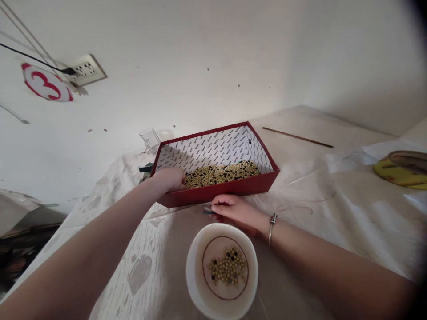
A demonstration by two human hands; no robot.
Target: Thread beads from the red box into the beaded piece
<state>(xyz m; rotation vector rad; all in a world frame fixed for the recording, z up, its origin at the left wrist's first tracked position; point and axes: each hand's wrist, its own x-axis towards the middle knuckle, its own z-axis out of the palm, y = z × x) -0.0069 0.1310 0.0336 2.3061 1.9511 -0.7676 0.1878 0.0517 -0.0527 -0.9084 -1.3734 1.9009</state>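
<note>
Bowl (pixel 195 271) — box (pixel 233 189) wall just beyond

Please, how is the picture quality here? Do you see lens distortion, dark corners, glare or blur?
Head view: the wide lens curves the table edge and stretches both forearms; dark vignetting closes the right corners; the light is soft and even, with no strong glare; the beads in the white bowl look sharp; the red box casts only a faint shadow.

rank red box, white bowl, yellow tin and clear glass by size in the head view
1. red box
2. white bowl, nearer the camera
3. yellow tin, cut by the edge
4. clear glass
</note>
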